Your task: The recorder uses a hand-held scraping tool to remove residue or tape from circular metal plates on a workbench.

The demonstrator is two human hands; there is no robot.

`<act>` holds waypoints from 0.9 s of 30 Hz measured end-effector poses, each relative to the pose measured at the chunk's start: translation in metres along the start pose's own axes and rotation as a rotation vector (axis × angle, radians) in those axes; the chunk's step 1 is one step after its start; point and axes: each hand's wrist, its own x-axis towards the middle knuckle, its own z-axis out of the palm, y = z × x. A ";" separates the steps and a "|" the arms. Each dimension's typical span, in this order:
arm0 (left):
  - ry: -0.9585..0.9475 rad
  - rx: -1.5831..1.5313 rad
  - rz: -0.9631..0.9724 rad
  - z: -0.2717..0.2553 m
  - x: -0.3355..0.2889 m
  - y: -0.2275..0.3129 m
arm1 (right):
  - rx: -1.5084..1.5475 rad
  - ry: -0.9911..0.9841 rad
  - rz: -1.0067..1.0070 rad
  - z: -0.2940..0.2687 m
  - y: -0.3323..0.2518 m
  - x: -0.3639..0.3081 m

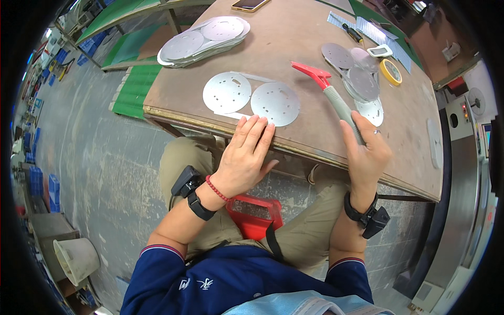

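A flat metal sheet with two perforated round discs (227,93) lies near the table's front edge, thin strips joining it along both sides. My left hand (245,152) reaches over that edge with fingers stretched out, the fingertips touching the sheet's near strip beside the right disc. In my right hand (367,152) is a scraper with a red head and grey handle (338,105). My fingers wrap round the lower handle, and the red head points up and left, apart from the sheet. A small stack of similar disc sheets (362,83) sits just right of the scraper.
At the back left stands a larger stack of disc sheets (202,41). A phone (250,4) lies at the far edge. Yellow tape (390,72), a white device (380,51) and a screwdriver (353,33) are at the right. Under the table edge is a red stool (254,215).
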 end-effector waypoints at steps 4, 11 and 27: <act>0.013 -0.020 0.010 0.000 0.000 0.000 | 0.004 -0.013 0.043 0.003 0.003 -0.001; 0.008 -0.050 0.010 -0.004 0.001 0.000 | -0.048 -0.040 0.069 0.010 0.009 -0.003; 0.043 -0.119 0.016 -0.005 0.000 -0.005 | -0.134 -0.166 0.087 0.020 0.015 -0.003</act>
